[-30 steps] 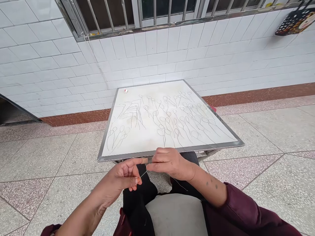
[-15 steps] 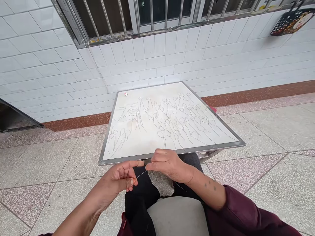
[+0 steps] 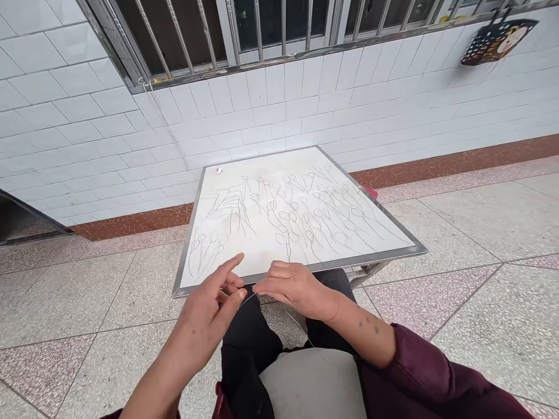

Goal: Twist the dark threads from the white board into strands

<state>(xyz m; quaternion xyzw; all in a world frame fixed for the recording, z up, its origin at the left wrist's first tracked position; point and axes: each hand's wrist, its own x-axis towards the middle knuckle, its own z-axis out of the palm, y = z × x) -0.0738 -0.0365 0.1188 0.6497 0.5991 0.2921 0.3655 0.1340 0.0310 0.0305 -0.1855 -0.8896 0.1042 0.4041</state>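
Note:
A thin, pale wire spans the short gap between my two hands, just off the table's front edge. My right hand pinches it between thumb and forefinger, and the loose tail of the wire hangs below this hand over my lap. My left hand has its thumb curled in towards the lower fingers at the wire's other end, while the forefinger points up and away. The exact grip there is partly hidden. Several bent wires, many with a round loop at one end, lie spread over the white tabletop.
A metal rim edges the table. A small white-and-red object lies at its far left corner. Behind stands a white tiled wall with a barred window and a hanging patterned bag. A grey cushion covers my lap.
My left hand has turned and moved up, its forefinger lifting away from the right fingers. My right hand has stayed nearly in place, still pinching the wire. The view has shifted slightly.

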